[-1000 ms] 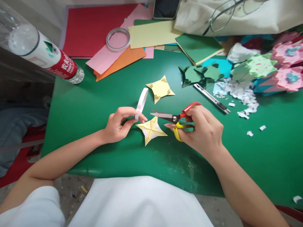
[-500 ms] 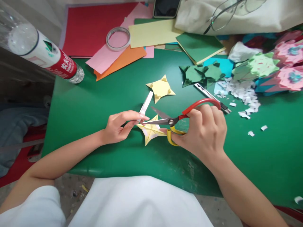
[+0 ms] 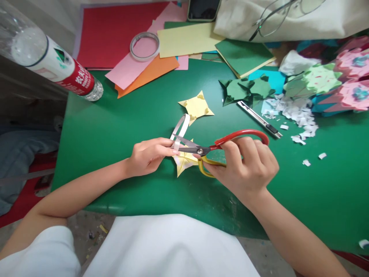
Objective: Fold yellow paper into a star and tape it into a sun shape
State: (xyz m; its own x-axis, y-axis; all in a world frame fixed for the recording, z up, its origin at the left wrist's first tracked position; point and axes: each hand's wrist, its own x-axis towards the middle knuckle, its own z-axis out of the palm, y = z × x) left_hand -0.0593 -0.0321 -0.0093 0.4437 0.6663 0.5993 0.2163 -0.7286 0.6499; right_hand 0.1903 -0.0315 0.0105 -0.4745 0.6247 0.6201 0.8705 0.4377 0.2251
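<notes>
My left hand [image 3: 148, 157] pinches a narrow white strip [image 3: 185, 122], which curves up into a loop above the fingertips. Whether it is paper or tape I cannot tell. In my right hand [image 3: 249, 165] are scissors [image 3: 205, 150] with one red and one yellow handle loop. Their blades are parted and lie across the strip beside my left fingertips. Beneath the blades a folded yellow paper star [image 3: 183, 166] lies on the table, partly covered. Another yellow paper star [image 3: 197, 107] with curled points rests just beyond the strip.
A water bottle [image 3: 72, 75] stands at the left. Coloured paper sheets [image 3: 115, 34], a tape roll [image 3: 144, 47] and a phone [image 3: 203, 9] lie at the back. To the right are a box cutter [image 3: 259, 119], green paper stars [image 3: 238, 90], white scraps [image 3: 300, 113] and paper flowers [image 3: 356, 94].
The white strip, straight before, is now bent into a loop. The scissors have shifted slightly left, and their blades, wider apart before, have closed partway and lie at the strip.
</notes>
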